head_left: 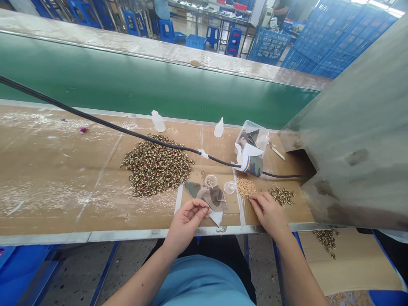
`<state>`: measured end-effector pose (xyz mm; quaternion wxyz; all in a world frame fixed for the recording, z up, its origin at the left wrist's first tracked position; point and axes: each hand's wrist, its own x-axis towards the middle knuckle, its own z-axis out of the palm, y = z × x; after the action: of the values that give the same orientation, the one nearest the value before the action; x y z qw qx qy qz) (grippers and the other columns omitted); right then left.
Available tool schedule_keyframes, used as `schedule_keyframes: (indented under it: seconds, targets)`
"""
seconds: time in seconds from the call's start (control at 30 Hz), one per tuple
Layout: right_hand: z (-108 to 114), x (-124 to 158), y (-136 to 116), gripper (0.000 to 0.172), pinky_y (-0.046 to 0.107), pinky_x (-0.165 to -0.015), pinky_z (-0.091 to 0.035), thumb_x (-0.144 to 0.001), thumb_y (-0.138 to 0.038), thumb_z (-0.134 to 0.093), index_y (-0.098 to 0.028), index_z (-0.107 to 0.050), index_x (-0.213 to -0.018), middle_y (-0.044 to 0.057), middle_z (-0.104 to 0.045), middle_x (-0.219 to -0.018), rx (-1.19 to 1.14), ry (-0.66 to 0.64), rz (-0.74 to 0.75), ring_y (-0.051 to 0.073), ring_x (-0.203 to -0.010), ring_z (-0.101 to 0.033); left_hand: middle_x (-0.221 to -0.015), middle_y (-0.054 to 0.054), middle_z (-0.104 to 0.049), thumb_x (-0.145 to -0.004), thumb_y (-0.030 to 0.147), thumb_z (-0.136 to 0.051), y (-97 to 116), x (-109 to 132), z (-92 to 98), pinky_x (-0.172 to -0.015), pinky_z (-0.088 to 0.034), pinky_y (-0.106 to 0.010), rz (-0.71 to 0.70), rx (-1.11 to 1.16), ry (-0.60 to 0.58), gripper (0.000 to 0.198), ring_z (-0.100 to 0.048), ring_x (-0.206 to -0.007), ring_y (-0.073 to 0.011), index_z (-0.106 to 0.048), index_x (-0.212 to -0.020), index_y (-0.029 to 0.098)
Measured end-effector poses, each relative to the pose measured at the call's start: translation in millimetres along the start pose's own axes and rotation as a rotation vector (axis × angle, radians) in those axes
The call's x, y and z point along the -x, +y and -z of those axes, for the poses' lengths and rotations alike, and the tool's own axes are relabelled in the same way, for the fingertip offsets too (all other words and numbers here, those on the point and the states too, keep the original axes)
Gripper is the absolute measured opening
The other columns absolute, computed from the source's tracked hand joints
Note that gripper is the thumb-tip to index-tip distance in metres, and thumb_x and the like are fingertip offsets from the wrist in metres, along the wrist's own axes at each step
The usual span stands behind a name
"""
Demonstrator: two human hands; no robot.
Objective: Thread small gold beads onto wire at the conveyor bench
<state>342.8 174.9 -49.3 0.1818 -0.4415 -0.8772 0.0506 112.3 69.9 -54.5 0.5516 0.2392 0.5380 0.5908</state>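
Observation:
My left hand (189,216) pinches a small dark and gold piece (207,208) between thumb and fingertips, just above a camouflage cloth (215,197). With its fingertips together, my right hand (267,208) reaches the near edge of a patch of small tan beads (246,187); whether a bead is between the fingers is hidden. Two small clear round dishes, one on the cloth (211,181) and one beside it (230,187), lie between the hands. To the right of the beads is a small heap of dark and gold pieces (282,196).
A large pile of similar pieces (157,165) lies left. A black cable (137,135) crosses the cardboard-covered bench. Two white squeeze bottles (158,121) and a clear plastic box (251,136) with cloth stand behind. A metal panel (357,140) rises at right; a green conveyor belt (143,83) runs beyond.

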Motion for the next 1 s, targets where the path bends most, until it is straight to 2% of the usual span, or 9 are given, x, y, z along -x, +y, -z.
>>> schedule_keyframes:
  seconds: [0.33,0.8,1.0]
  targets:
    - [6.6,2.6,1.6,0.029,0.024,-0.062,-0.047,-0.093,-0.036,-0.039,-0.022,-0.063,-0.083,0.003,-0.065,-0.082,-0.034,-0.018,-0.043,0.014,-0.071,-0.064,-0.072,0.0,-0.064,-0.068,0.036,-0.071,2.3,1.2,0.3,-0.072,-0.053,-0.026,0.021,-0.002,-0.001,0.024,-0.063,-0.068,-0.0127,-0.062,-0.079,0.017]
    - [-0.8,0.8,-4.1,0.024,0.026,-0.067,-0.05,-0.091,-0.03,-0.042,-0.022,-0.063,-0.086,0.004,-0.065,-0.084,-0.136,0.021,-0.058,0.015,-0.076,-0.064,-0.07,0.0,-0.064,-0.067,0.036,-0.072,4.6,0.8,-1.9,-0.071,-0.053,-0.027,0.017,-0.004,-0.008,0.025,-0.063,-0.067,-0.0135,-0.061,-0.078,0.017]
    - [0.6,1.5,-6.4,0.028,0.025,-0.061,-0.048,-0.092,-0.035,-0.041,-0.022,-0.062,-0.08,0.004,-0.064,-0.08,-0.109,0.077,-0.058,0.014,-0.071,-0.063,-0.07,-0.001,-0.064,-0.066,0.036,-0.073,5.5,0.6,-1.9,-0.07,-0.053,-0.027,0.017,-0.008,-0.004,0.025,-0.063,-0.067,-0.0137,-0.062,-0.077,0.017]
